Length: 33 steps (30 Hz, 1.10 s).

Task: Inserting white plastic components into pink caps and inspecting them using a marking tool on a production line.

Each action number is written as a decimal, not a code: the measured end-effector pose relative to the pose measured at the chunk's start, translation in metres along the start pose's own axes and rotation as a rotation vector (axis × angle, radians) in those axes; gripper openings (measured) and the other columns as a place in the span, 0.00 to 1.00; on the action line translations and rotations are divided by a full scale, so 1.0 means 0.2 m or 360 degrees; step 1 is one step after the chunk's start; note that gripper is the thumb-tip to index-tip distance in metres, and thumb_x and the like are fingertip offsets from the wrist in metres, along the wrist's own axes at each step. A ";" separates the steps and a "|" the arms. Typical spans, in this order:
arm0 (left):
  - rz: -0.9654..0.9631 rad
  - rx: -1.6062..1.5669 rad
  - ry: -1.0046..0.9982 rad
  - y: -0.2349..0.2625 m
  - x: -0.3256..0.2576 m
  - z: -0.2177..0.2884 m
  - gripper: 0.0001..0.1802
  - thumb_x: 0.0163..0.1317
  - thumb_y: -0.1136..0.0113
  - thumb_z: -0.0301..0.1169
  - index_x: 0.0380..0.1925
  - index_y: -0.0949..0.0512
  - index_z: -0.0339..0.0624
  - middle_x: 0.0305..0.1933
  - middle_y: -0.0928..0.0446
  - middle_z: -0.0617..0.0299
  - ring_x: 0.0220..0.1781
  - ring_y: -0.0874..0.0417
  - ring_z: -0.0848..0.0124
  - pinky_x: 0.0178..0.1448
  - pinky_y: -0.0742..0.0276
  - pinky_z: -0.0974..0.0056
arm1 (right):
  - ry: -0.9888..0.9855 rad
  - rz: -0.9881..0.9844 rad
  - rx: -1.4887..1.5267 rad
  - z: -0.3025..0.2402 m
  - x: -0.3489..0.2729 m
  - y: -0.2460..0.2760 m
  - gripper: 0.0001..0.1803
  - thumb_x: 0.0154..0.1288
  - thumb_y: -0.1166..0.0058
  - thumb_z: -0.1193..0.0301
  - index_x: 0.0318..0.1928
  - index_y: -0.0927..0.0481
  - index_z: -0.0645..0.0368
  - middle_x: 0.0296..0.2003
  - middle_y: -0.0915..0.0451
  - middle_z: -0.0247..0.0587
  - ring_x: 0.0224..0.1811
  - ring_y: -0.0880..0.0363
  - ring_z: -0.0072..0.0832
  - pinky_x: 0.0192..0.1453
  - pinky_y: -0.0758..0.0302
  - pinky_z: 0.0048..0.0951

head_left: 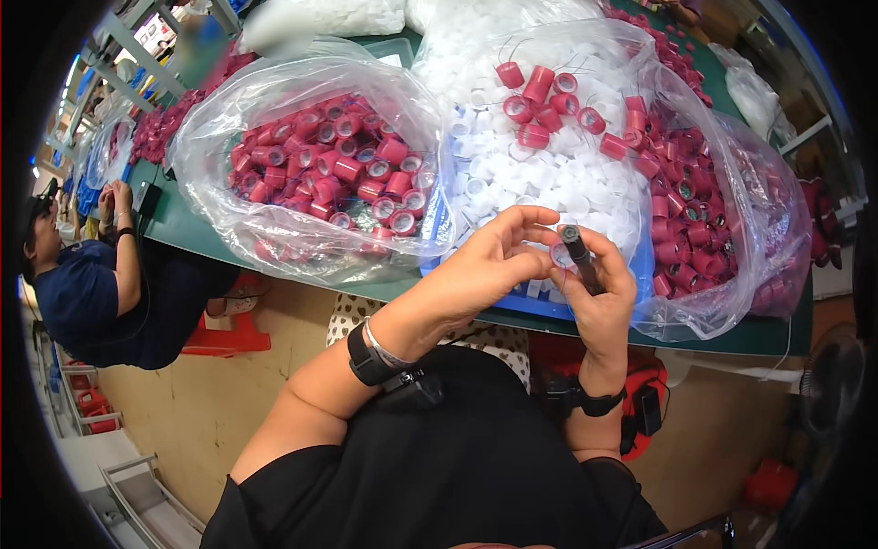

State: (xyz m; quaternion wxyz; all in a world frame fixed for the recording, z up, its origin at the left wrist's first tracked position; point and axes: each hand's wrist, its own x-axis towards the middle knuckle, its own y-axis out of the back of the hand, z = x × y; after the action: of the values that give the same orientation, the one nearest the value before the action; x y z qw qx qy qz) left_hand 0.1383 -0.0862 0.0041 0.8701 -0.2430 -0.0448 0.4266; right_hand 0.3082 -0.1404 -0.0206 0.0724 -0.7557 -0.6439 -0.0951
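My right hand (604, 293) is closed round a black pen-like tool (576, 245), held upright with its dark end up. In front of it my left hand (498, 261) pinches a small white round cap (562, 255) at its fingertips. The cap sits between both hands, and the right fingers come close to it; whether they touch it I cannot tell. Just beyond the hands is a blue tray (640, 265) heaped with loose white caps (549, 188). Several red wire-leaded cylinders (540, 84) lie on that heap.
To the left an open clear bag (215, 197) holds many red cylinders (320, 174). Another bag (777, 201) with red cylinders (695, 229) stands to the right. All rest on a green table (201, 224). A seated co-worker (82, 293) is at the far left, near a red stool (229, 339).
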 end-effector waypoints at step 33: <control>-0.0159 0.0488 -0.0474 0.05 0.06 -0.22 0.22 0.61 0.49 0.17 0.57 0.34 0.34 0.43 0.22 0.57 0.43 0.22 0.71 0.47 0.25 0.65 | 0.0438 -0.0384 -0.0383 0.15 -0.02 0.07 0.25 0.53 0.45 0.91 0.54 0.24 0.68 0.54 0.24 0.47 0.55 0.24 0.34 0.60 0.28 0.32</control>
State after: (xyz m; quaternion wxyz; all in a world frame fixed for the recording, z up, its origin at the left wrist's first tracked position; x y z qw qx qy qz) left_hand 0.1510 -0.0882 -0.0418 0.9007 -0.0396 -0.1192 0.4158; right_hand 0.3220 -0.1392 -0.0496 0.0569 -0.6562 -0.6978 -0.2815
